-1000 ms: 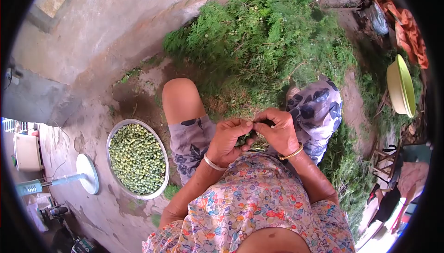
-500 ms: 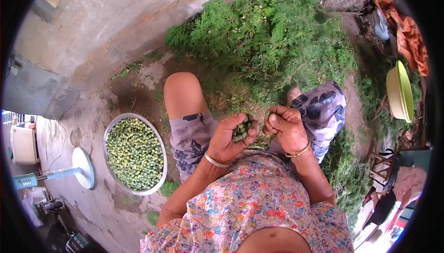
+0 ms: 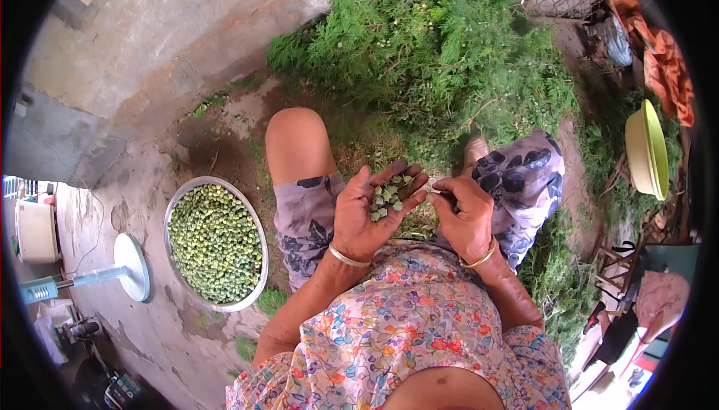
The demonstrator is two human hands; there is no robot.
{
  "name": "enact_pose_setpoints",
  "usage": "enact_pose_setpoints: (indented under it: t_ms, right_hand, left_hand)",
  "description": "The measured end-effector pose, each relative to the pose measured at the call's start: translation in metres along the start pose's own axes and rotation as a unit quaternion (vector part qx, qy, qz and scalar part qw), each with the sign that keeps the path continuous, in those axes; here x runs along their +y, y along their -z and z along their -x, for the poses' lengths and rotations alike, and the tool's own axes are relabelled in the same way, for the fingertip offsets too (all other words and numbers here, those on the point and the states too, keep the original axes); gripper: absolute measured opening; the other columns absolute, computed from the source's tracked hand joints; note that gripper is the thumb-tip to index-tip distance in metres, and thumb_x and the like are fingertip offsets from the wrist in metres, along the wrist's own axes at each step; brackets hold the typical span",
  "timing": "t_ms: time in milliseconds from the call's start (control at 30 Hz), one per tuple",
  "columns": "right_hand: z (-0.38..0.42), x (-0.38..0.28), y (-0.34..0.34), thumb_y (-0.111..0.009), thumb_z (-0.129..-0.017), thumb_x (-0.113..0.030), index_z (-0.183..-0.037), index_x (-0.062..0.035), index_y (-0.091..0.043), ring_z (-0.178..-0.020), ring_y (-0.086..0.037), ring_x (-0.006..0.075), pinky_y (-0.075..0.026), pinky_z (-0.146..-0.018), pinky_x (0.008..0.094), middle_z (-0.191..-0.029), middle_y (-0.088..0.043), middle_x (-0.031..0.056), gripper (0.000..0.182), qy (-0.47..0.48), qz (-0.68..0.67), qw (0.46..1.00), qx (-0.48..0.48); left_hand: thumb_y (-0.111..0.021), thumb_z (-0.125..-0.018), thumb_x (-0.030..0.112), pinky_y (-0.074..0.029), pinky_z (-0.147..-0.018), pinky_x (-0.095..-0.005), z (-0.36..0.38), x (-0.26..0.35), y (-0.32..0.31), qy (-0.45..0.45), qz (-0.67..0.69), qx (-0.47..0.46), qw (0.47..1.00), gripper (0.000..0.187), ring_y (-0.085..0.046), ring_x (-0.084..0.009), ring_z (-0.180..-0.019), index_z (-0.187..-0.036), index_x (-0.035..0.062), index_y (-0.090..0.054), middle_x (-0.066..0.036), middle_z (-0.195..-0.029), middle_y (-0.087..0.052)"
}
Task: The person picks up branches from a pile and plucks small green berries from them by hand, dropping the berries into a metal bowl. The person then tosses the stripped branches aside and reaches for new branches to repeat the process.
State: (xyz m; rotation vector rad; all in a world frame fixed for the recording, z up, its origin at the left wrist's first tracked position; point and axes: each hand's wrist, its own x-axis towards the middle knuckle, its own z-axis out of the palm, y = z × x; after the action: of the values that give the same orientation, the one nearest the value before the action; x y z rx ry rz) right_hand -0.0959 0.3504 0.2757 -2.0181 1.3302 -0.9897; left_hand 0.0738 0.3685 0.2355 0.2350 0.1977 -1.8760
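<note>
My left hand [image 3: 356, 219] lies palm up and cupped, fingers partly spread, with a small heap of green conifer cones [image 3: 387, 197] resting in it. Close to its fingertips, my right hand [image 3: 469, 219] is closed in a pinch. Whatever sits between that thumb and finger is too small to make out. To the left on the ground stands a wide metal basin [image 3: 265, 256] full of the same kind of green cones [image 3: 216, 244]. Beyond my knees lies a big pile of leafy green conifer branches [image 3: 419, 50].
A pale blue fan [image 3: 133, 268] lies left of the basin. On the right are a yellow-green tub [image 3: 648, 149] tipped on its side, an orange cloth [image 3: 666, 73] and more cut greenery [image 3: 562, 275]. A concrete wall [image 3: 187, 20] borders the far left.
My left hand has opened from a closer curl, showing the cones in its palm. My right hand has shifted slightly down and stays pinched beside it.
</note>
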Motion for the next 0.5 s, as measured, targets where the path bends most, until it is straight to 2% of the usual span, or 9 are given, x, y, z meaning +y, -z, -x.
enact_pose_setpoints:
  t_ms: [33,100,133,200,233,333,500]
  right_hand:
    - [-0.001,0.0,-0.002,-0.065,-0.071,-0.001,-0.092,-0.0021,-0.062,-0.068,-0.061,0.0312,-0.05,-0.061,0.0372,-0.081,-0.061,0.0166,0.021,-0.001,0.0,1.0,-0.001]
    - [-0.005,0.002,-0.007,-0.062,-0.067,0.001,-0.095,-0.0051,-0.062,-0.067,-0.059,0.0278,-0.048,-0.061,0.0367,-0.078,-0.058,0.0126,0.029,0.101,0.0,0.995,-0.023]
    - [-0.007,0.001,-0.007,-0.062,-0.067,0.001,-0.095,-0.0051,-0.062,-0.067,-0.059,0.0278,-0.048,-0.061,0.0367,-0.078,-0.058,0.0126,0.029,0.101,0.001,0.995,-0.023]
    - [-0.011,-0.003,-0.006,-0.06,-0.062,0.001,-0.097,-0.0084,-0.063,-0.067,-0.057,0.0251,-0.046,-0.06,0.0365,-0.076,-0.053,0.0084,0.037,0.188,0.141,0.97,-0.063]
    - [-0.012,0.0,-0.01,-0.058,-0.058,0.0,-0.094,-0.0102,-0.063,-0.067,-0.054,0.024,-0.044,-0.059,0.0369,-0.074,-0.049,0.0065,0.038,0.21,0.14,0.966,-0.046]
    - [-0.014,0.005,-0.009,-0.058,-0.059,0.0,-0.089,-0.009,-0.061,-0.066,-0.054,0.0247,-0.044,-0.059,0.0376,-0.074,-0.049,0.0071,0.031,0.239,0.151,0.958,-0.043]
    - [-0.015,0.011,-0.015,-0.059,-0.061,0.001,-0.085,-0.0073,-0.059,-0.066,-0.053,0.027,-0.044,-0.058,0.0392,-0.074,-0.049,0.0083,0.026,0.223,0.167,0.959,-0.046]
  left_hand:
    - [-0.055,-0.087,0.038,-0.039,-0.099,-0.0506,0.001,0.0,-0.001,-0.004,-0.005,0.0,1.0,0.061,-0.045,-0.0402,-0.116,-0.122,-0.0102,-0.042,-0.029,-0.125,-0.045]
    - [-0.054,-0.087,0.042,-0.038,-0.099,-0.0509,0.003,0.001,-0.002,-0.005,-0.009,-0.001,1.0,0.065,-0.045,-0.0401,-0.117,-0.125,-0.0098,-0.039,-0.029,-0.126,-0.044]
    - [-0.05,-0.088,0.044,-0.038,-0.099,-0.0508,0.003,0.001,-0.001,0.002,-0.027,0.004,1.0,0.066,-0.046,-0.0392,-0.116,-0.125,-0.0097,-0.038,-0.029,-0.125,-0.044]
    - [-0.047,-0.09,0.046,-0.038,-0.099,-0.0506,0.004,0.0,-0.002,0.011,-0.045,0.01,0.999,0.067,-0.047,-0.0382,-0.115,-0.126,-0.0096,-0.037,-0.028,-0.125,-0.045]
    - [-0.045,-0.091,0.046,-0.039,-0.099,-0.0493,0.005,-0.001,-0.004,0.01,-0.056,0.011,0.998,0.067,-0.048,-0.0369,-0.114,-0.127,-0.0097,-0.037,-0.028,-0.125,-0.045]
    - [-0.041,-0.092,0.047,-0.04,-0.098,-0.0466,0.005,-0.002,-0.003,0.009,-0.071,0.011,0.997,0.067,-0.049,-0.0347,-0.112,-0.127,-0.0097,-0.037,-0.027,-0.124,-0.047]
    - [-0.038,-0.093,0.048,-0.042,-0.096,-0.0435,0.005,-0.001,-0.001,0.01,-0.076,0.003,0.997,0.068,-0.051,-0.0332,-0.11,-0.128,-0.0098,-0.036,-0.026,-0.121,-0.049]
